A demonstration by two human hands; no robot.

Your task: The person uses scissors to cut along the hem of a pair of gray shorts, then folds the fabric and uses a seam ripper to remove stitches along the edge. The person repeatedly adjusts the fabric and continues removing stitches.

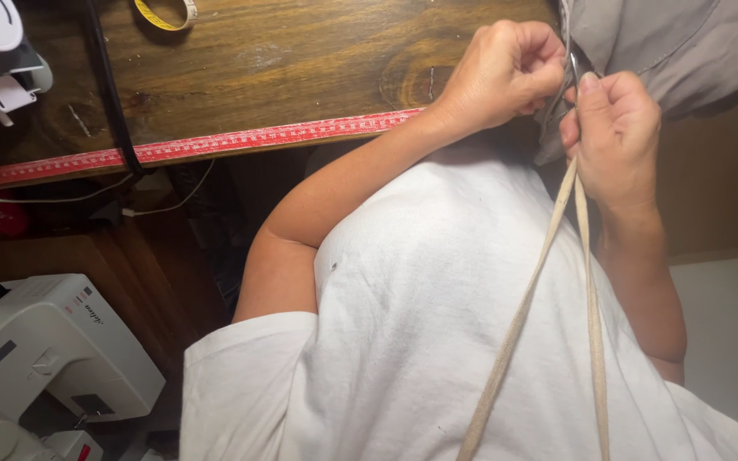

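1. Two strands of beige cord (548, 273) run from the hands across the person's white T-shirt (437, 341) to the bottom edge of the view, spreading slightly apart as they go.
2. The cord's upper end sits between the two hands, right at the edge of a grey cloth (676, 43).
3. One hand (615, 141), whose forearm runs down the right edge of the view, is closed in a fist on the cord, thumb pressed flat on top.
4. A thin metal tool (572, 70), too small to identify, shows just above that thumb, touching the cloth.
5. The other hand (506, 72), whose arm bends in from the left of the view, is curled shut beside the cord's upper end, fingers tucked together against the cloth; what it pinches cannot be told.
6. Which hand is the left and which the right cannot be told from this view.
7. Beyond the cord, on the side of that bent arm, lies a dark wooden table (301, 60).
8. A red measuring tape (215, 143) runs along the table's edge.
9. A yellow tape (166, 15) curls on the table, farther from the cord.
10. A black cable (111, 85) crosses the table.
11. A white sewing machine (44, 358) stands well apart from the cord, below the table.
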